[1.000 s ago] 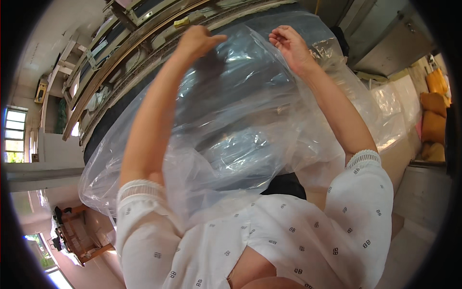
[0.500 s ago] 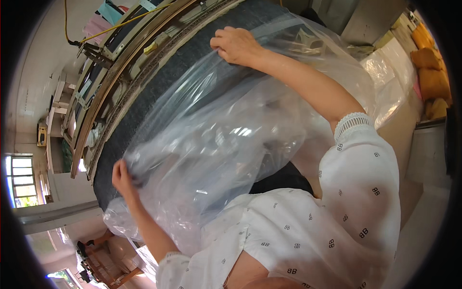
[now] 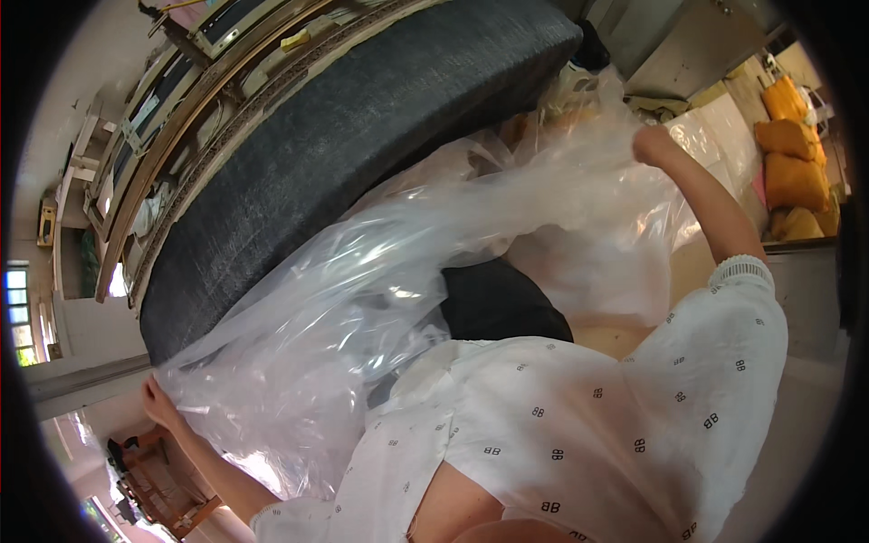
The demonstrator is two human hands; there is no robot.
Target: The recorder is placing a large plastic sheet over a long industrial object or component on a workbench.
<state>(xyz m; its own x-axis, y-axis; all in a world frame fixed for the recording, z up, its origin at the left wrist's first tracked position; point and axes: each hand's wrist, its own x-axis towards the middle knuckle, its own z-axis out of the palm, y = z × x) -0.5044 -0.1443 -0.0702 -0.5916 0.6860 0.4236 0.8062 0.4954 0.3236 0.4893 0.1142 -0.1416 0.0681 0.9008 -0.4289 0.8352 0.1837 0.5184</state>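
A large sheet of clear plastic film (image 3: pixel 389 240) stretches between my two hands, sagging in shiny folds over my lap. My left hand (image 3: pixel 161 403) pinches its edge at the lower left, beside the near end of a dark grey padded surface (image 3: pixel 362 118). Out to the right, my right hand (image 3: pixel 654 147) is closed in a fist on the film's other side; its fingertips are turned away from view. The long grey surface lies uncovered in front of me, and the film hangs along its near edge.
Behind the grey surface runs a machine frame with curved-looking rails (image 3: pixel 181 136). Orange bundles (image 3: pixel 795 172) are stacked at the far right, near a metal cabinet (image 3: pixel 692 45). A wooden stand (image 3: pixel 163 480) is at the lower left, below a window (image 3: pixel 20 312).
Both hands have pulled the film back toward me off the grey surface. My right hand has swung far to the right, and my left has moved down and left.
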